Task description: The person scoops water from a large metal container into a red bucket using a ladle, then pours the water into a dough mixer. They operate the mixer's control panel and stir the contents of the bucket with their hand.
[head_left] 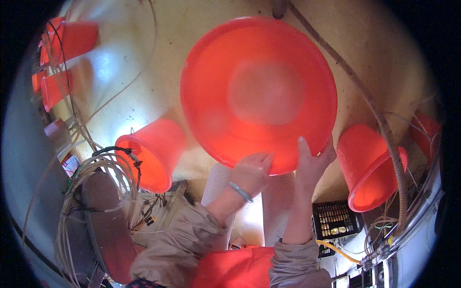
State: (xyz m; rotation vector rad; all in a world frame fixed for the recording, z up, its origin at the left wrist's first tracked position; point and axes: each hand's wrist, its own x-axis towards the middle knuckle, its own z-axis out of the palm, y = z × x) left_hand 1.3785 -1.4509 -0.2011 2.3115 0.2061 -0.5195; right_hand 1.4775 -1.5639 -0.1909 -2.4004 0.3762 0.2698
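A large red plastic bucket (211, 91) fills the middle of the head view, its wide mouth toward me and its round bottom showing pale and blurred inside. My left hand (253, 172), with a band on its wrist, is closed at the near rim, knuckles over the edge. My right hand (313, 165) holds the rim a little further right. Its thumb points up against the inner wall, while the other fingers are partly hidden outside the rim. Both hands touch the bucket.
Red buckets lie tipped on the floor at left (163, 139) and right (360, 153), with several more at the far left (79, 38). Coiled hoses (115, 163) hang at left. A dark pipe (355, 79) curves along the right, above a black crate (336, 218).
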